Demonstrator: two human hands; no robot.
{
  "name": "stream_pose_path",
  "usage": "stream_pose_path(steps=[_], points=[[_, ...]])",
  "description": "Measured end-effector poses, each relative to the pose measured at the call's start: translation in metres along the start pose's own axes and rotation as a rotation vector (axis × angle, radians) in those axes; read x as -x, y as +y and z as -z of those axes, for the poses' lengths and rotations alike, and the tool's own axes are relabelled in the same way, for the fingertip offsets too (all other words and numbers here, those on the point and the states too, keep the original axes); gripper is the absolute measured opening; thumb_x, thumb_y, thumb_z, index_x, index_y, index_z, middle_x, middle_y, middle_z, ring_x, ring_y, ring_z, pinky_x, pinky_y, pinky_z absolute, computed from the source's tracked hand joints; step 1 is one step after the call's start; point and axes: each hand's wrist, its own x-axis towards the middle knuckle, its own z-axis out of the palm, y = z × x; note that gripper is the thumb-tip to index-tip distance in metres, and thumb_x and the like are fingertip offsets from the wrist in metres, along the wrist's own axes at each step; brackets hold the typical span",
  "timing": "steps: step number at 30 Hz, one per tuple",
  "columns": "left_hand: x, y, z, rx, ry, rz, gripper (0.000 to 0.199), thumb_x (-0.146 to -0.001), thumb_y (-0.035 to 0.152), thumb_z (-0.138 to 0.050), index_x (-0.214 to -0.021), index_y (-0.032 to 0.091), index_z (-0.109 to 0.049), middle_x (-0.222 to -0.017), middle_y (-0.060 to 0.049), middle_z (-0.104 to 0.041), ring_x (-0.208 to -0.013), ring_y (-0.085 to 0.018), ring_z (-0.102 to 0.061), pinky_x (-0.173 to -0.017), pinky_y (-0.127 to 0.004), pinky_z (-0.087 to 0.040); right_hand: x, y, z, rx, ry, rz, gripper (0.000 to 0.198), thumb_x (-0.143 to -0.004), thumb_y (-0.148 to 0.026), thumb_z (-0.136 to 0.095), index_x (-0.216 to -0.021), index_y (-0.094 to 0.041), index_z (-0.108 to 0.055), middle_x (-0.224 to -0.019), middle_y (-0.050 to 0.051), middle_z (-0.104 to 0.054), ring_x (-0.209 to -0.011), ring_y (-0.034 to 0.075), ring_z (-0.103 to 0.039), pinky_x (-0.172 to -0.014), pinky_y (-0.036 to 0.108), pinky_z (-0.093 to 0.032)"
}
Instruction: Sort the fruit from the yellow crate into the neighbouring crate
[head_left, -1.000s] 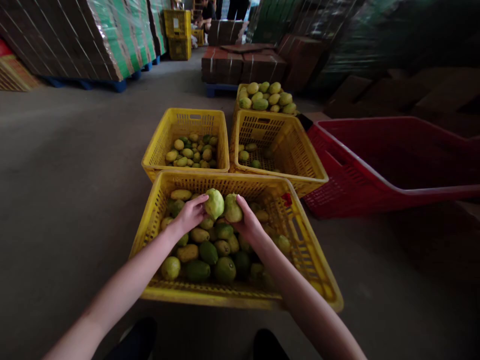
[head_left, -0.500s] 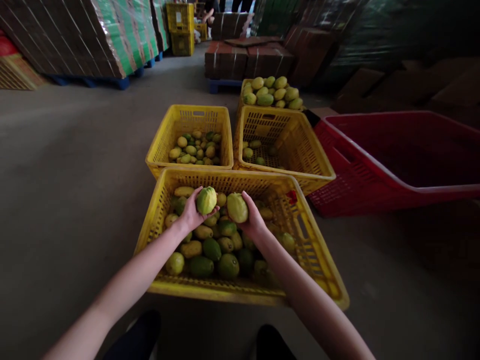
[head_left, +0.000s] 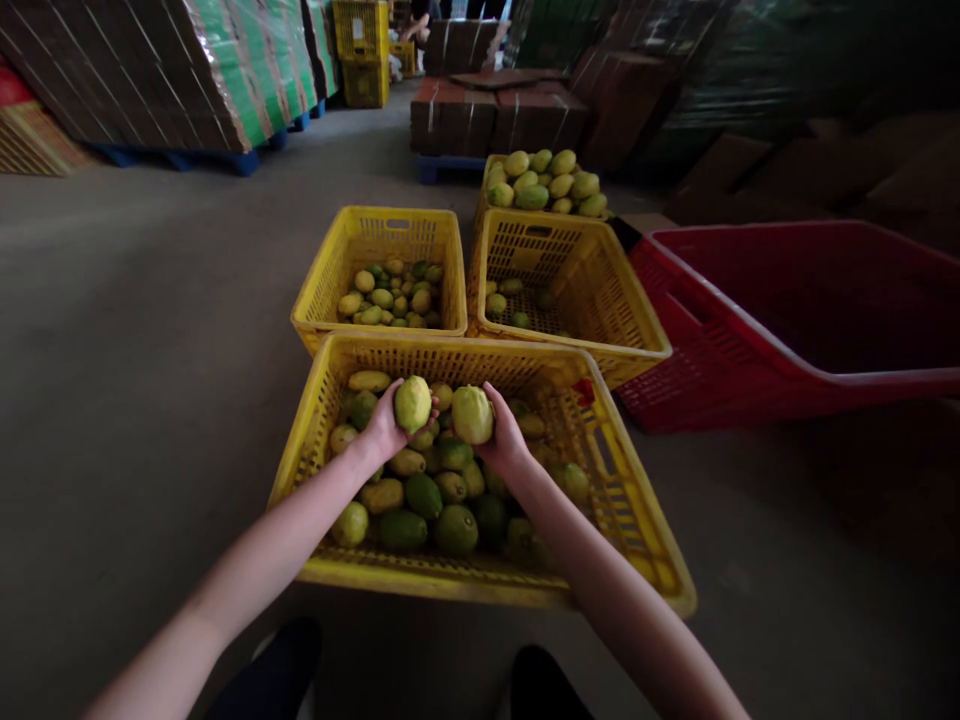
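Note:
My left hand (head_left: 384,425) is closed round a yellow-green papaya (head_left: 412,404), its fingers wrapping behind the fruit. Another pale green, faintly ribbed papaya (head_left: 472,415) sits in my right hand (head_left: 506,440), the thumb over its upper side. Both fruits are held side by side with a small gap, above the near yellow crate (head_left: 495,592). Below them in that crate lie many loose papayas (head_left: 424,497), from dark green to yellow. My hands and forearms cover part of the pile.
Behind stand a yellow crate (head_left: 304,300) of smaller fruits at left and another (head_left: 622,290) with a few at right. A heaped fruit crate (head_left: 480,200) is farther back. A red bin (head_left: 675,350) stands right. Wrapped pallets (head_left: 247,80) and cartons (head_left: 454,115) lie beyond.
The papaya in my left hand has turned, showing a plainer yellow-green side. The one in my right hand has rotated slightly and shifted a little left. Both remain held.

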Motion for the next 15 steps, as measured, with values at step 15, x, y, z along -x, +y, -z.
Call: stream_pose_path(steps=[15], points=[[-0.0088,-0.0021,0.0059,-0.012,0.075,0.043,0.037,-0.1,0.029,-0.037,-0.093,0.009,-0.067,-0.064,-0.006,-0.066,-0.047,-0.012,-0.057,-0.038,-0.018,-0.044,0.005,-0.0067,-0.0037,-0.084,0.118,-0.149,0.028,-0.097,-0.04,-0.048,-0.085,-0.019,-0.063,-0.057,0.001,-0.067,-0.046,0.017,-0.063,-0.044,0.03,-0.057]])
